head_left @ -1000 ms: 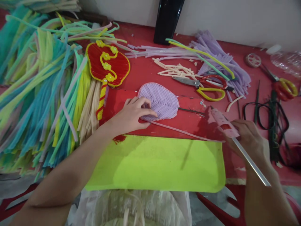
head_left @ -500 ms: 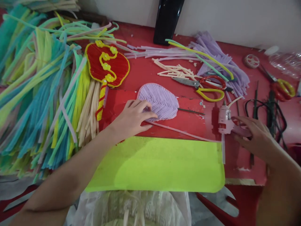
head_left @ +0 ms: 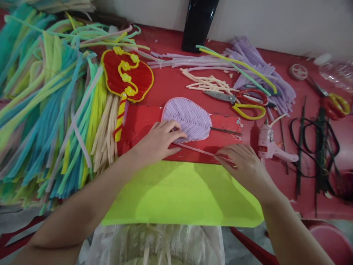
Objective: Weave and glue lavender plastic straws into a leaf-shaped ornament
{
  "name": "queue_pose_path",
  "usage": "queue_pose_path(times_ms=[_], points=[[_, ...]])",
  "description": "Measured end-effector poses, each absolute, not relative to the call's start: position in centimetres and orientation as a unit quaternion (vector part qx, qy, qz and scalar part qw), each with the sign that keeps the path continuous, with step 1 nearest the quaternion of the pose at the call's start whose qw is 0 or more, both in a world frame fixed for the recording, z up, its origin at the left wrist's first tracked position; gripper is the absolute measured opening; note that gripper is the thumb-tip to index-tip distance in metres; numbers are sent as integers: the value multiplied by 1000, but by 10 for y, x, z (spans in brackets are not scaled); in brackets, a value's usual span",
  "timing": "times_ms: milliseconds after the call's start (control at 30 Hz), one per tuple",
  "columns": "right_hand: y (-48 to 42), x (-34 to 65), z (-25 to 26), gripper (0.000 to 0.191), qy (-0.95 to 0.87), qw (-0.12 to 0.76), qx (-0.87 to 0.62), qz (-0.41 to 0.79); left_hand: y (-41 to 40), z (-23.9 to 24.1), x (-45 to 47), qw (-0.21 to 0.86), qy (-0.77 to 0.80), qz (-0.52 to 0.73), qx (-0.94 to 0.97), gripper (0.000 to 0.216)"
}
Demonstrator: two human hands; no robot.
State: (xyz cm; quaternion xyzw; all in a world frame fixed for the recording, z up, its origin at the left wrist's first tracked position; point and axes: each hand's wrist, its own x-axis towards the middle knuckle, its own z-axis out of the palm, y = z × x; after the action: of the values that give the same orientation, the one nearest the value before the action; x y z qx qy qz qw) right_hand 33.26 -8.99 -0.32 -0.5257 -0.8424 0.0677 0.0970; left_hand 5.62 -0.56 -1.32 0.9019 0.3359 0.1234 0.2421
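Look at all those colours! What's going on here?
A person is working at a red table. The left hand presses down on a lilac leaf-shaped woven piece lying on a red board. The right hand has its fingers on a thin pale strip running out from that piece. A pink glue gun lies unheld beside the right hand.

The left hand (head_left: 158,141) covered the near edge of the lilac woven piece (head_left: 190,117). The right hand (head_left: 242,165) hid an end of the thin strip (head_left: 193,148), grip unclear. Beyond both, the black object (head_left: 198,22) was cut off.
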Motion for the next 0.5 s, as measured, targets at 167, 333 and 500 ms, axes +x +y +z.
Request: queue_pose_path(times_ms=[167, 333, 500], points=[[-90, 331, 1, 13, -866, 84, -491, 34, -4, -15, 55, 258, 336, 136, 896, 29], [-102, 328, 10, 12, -826, 121, -544, 84, -3, -17, 55, 271, 336, 138, 891, 28], [-93, 334, 12, 14, -809, 168, -551, 118, -2, -15, 55, 274, 340, 126, 891, 31]])
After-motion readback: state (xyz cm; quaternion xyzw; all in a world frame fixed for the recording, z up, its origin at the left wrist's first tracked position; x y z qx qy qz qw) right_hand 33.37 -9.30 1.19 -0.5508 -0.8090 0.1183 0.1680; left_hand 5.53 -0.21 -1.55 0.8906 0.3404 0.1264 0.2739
